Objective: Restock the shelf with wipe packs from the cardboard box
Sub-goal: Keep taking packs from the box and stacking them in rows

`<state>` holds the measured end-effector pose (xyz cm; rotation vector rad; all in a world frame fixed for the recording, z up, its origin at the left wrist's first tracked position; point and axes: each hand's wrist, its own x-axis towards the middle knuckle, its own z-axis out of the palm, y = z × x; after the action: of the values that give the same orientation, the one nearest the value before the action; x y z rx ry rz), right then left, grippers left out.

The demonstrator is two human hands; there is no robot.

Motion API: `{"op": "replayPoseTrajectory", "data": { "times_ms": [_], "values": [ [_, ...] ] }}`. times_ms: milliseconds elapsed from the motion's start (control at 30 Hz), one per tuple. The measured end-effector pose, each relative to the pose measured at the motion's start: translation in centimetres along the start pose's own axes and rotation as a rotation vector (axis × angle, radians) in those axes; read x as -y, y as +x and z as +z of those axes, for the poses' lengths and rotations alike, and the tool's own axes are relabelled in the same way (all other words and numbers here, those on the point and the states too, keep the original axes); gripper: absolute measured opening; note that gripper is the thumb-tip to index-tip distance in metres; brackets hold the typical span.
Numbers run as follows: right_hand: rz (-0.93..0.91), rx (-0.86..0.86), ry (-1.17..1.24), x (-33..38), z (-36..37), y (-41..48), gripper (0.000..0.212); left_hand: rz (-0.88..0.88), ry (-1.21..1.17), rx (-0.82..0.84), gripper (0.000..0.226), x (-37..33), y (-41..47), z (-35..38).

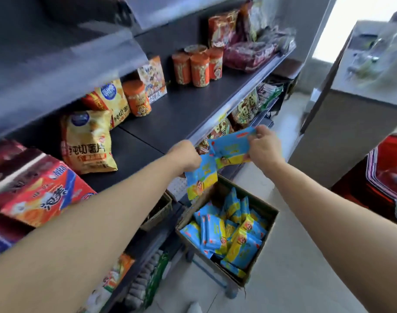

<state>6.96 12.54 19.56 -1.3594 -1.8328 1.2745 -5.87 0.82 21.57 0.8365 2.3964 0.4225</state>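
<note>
- Gripping one blue-and-yellow plastic wipe pack [201, 175], my left hand [186, 157] hovers at the dark shelf [170, 118] front edge.
- My right hand [264, 147] pinches a second wipe pack [230, 146] beside it, above the open brown cardboard box [264, 212].

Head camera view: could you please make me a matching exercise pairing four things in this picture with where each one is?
Things:
1. wipe pack in the left hand
2. cardboard box
3. yellow chip bag
4. orange canisters

Places:
A. on the floor below the hands, filled with blue and yellow packs
B. far back on the dark shelf, standing in a group
C. hanging at the shelf's front edge, above the box
D. upright on the dark shelf, left of the left hand

Pairs: 1-C, 2-A, 3-D, 4-B
</note>
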Motion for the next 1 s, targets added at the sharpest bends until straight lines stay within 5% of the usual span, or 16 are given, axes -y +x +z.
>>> {"op": "replayPoseTrajectory", "data": {
  "times_ms": [333,533,767,1000],
  "values": [
    [-0.493,-0.070,0.152,19.5,-2.2,-7.5,0.013,0.079,0.037,-0.526,0.026,-1.2,-12.7,-17.9],
    [-0.673,0.105,0.322,27.9,3.6,-13.6,0.010,-0.055,-0.051,-0.790,0.030,5.2,-20.3,-25.1],
    [-0.626,0.437,0.481,34.7,14.2,-21.1,0.014,-0.326,-0.047,-0.975,0.017,16.9,-28.7,-30.8],
    [-0.417,0.724,0.500,39.8,24.5,-28.9,0.009,-0.569,0.003,-1.100,0.034,29.9,-35.0,-35.9]
  ]
}}
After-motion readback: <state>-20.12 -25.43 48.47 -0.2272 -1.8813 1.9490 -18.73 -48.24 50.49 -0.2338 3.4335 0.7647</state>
